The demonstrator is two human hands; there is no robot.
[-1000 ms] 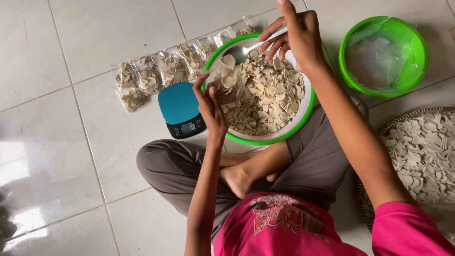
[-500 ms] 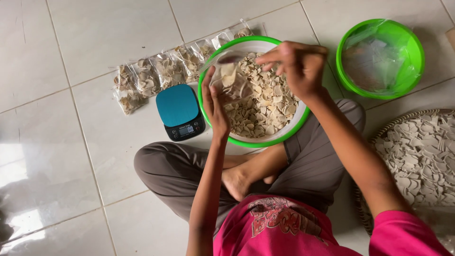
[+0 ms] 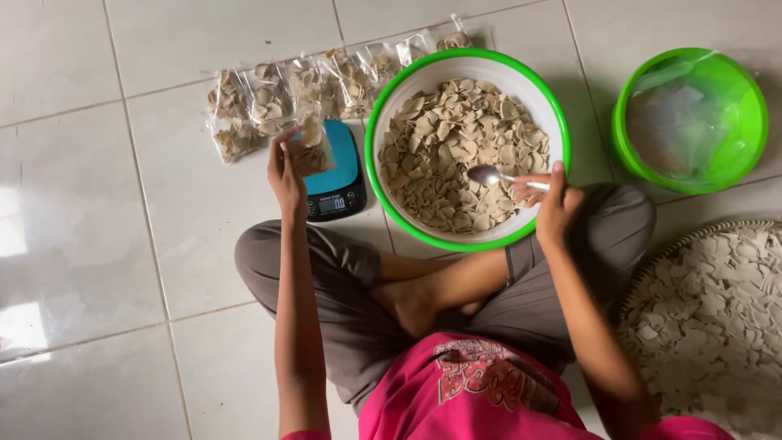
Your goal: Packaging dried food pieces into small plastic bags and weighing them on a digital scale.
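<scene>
My left hand (image 3: pixel 287 175) holds a small clear plastic bag of pale crackers (image 3: pixel 314 147) upright on the blue kitchen scale (image 3: pixel 334 173). My right hand (image 3: pixel 554 204) grips a metal spoon (image 3: pixel 494 176) over the near right rim of the white bowl with a green rim (image 3: pixel 383 106), which is full of pale raw cracker chips (image 3: pixel 452 155). I sit cross-legged on the tiled floor, with the bowl just beyond my knees.
A row of filled clear bags (image 3: pixel 269 102) lies beyond the scale and bowl. A green basin (image 3: pixel 753 106) holding clear plastic bags stands at the right. A woven tray (image 3: pixel 652 281) of more chips lies by my right knee. White floor tiles surround everything.
My left hand has carried the filled bag from over the bowl leftward onto the scale. My right hand has dropped from the bowl's far rim to its near right side, still holding the spoon.
</scene>
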